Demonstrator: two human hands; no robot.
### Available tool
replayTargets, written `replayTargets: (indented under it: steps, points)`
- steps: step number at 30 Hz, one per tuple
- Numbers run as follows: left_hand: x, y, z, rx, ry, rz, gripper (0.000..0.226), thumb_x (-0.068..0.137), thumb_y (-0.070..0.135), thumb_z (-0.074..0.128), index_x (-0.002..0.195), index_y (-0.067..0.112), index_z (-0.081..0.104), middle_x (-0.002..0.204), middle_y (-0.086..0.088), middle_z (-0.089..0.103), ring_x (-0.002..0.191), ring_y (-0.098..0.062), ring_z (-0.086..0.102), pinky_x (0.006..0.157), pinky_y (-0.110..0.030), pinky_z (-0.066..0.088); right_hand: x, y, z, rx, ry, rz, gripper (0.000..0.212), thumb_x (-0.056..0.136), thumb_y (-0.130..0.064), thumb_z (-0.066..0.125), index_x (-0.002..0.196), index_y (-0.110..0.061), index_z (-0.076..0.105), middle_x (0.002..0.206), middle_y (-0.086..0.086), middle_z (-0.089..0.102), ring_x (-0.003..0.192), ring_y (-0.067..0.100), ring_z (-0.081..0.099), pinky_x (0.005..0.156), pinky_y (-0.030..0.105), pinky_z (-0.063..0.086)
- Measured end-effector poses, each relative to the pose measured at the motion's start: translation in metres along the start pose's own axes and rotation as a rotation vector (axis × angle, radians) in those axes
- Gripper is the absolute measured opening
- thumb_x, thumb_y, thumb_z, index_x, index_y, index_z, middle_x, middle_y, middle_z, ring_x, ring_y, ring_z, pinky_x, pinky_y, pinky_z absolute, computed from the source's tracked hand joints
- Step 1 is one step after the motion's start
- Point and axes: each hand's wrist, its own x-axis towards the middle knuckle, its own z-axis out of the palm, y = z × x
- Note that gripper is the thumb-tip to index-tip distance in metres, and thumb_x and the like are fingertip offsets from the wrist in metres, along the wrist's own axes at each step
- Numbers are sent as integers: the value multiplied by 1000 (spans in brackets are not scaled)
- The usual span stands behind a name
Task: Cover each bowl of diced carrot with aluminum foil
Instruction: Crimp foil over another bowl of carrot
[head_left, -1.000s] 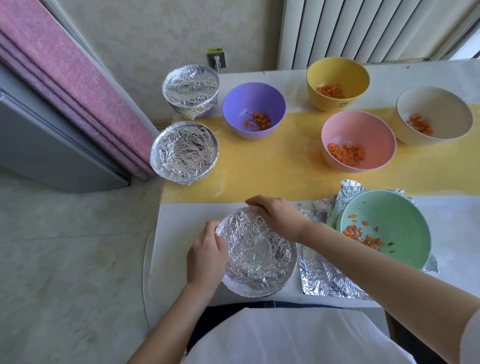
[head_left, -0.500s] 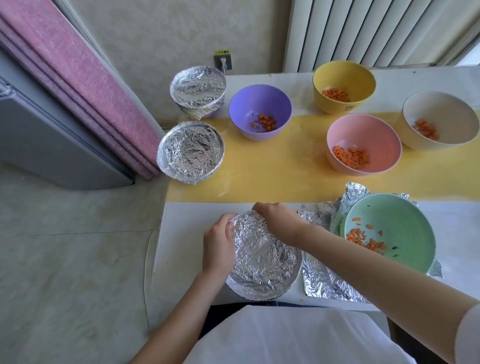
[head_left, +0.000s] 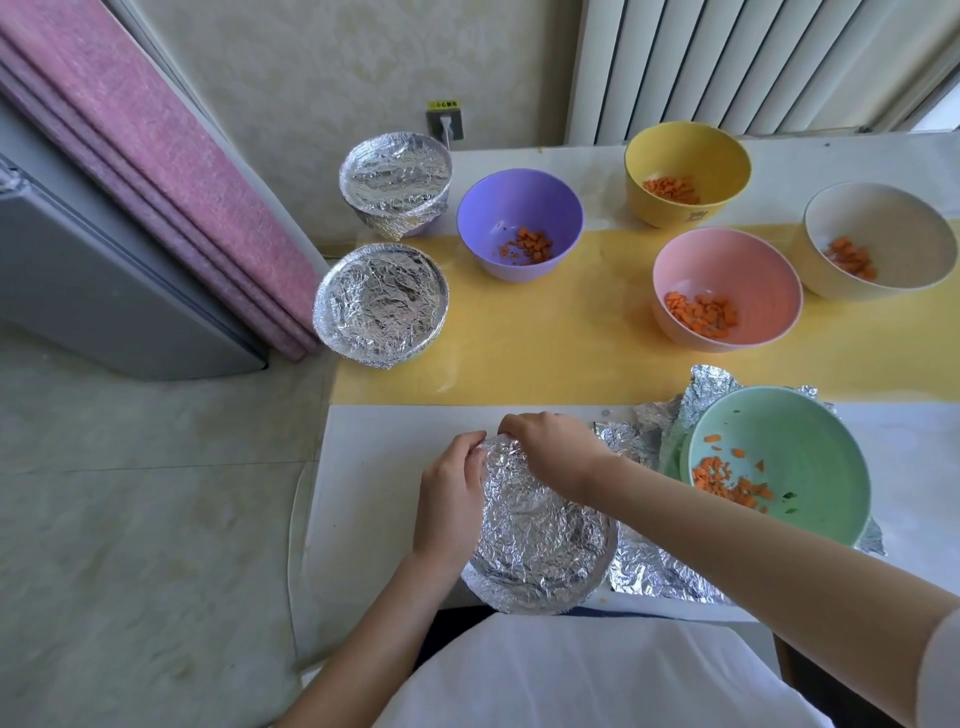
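Two hands at work: left hand (head_left: 451, 499) and right hand (head_left: 545, 451), fingers curled narrow, pinching aluminum foil (head_left: 540, 525) over the near bowl's far rim directly beneath the fingertips; best pressed down progressively around the rim, avoiding tears.

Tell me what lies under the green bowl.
Crumpled aluminum foil sheet lies beneath the green bowl, sticking out behind it and toward the hands. The bowl covers the sheet's middle, so anything else beneath stays unseen.
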Motion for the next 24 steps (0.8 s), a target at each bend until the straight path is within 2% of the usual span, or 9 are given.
replayTargets:
  steps: [3,5,7,10,12,15,17,20,24]
  points:
    - [-5,-4,0,27,21,-38,20,96,11,47,104,6,65,71,-1,59,64,-19,51,59,-22,32,3,1,1,29,-14,-9,41,88,6,37,123,-11,51,111,7,63,91,25,61,61,30,36]
    - [-4,-5,1,44,34,-61,20,96,10,46,100,5,65,66,-1,55,61,-22,48,57,-27,31,7,3,2,61,-26,-23,33,95,-3,40,123,-13,53,112,6,64,94,25,61,67,32,44]
    - [-2,-3,1,58,36,-65,18,96,8,47,95,3,64,64,-7,54,58,-22,42,55,-27,26,10,5,3,67,-29,-26,31,95,-5,43,121,-16,56,108,7,66,93,27,62,68,30,43]
    - [-1,0,2,61,35,-49,17,95,7,47,95,3,64,67,-10,58,60,-25,43,56,-26,22,10,9,4,42,-25,-29,29,94,-3,45,117,-16,59,101,9,68,88,29,62,63,27,37]
    - [-2,0,3,63,38,-29,19,95,7,47,99,3,65,72,-11,62,61,-21,42,56,-24,22,10,11,1,47,-40,-30,26,95,-6,44,115,-15,59,98,10,68,86,30,62,63,28,39]
    - [-3,2,3,82,35,10,19,95,7,47,101,4,64,75,-9,64,61,-18,43,56,-23,22,11,10,-7,144,-91,-60,27,99,-13,41,116,-13,62,101,9,69,90,28,63,74,35,47]
    - [-3,4,4,75,32,28,17,95,6,47,102,5,63,79,-7,66,64,-20,48,57,-24,24,10,10,-7,167,-90,-84,29,97,-7,42,117,-13,62,103,7,69,91,27,63,75,35,47]
    - [-4,5,5,-2,35,23,11,94,5,50,101,1,56,87,-3,64,74,-17,55,62,-26,35,7,10,-4,112,-59,-74,38,87,6,42,114,-13,61,101,9,68,90,29,62,65,29,38]
    - [-8,4,7,-30,27,31,3,93,5,53,93,2,54,78,3,59,67,-19,54,58,-26,35,1,10,0,74,-59,-62,36,85,7,42,110,-13,59,100,10,67,89,28,59,65,28,34]
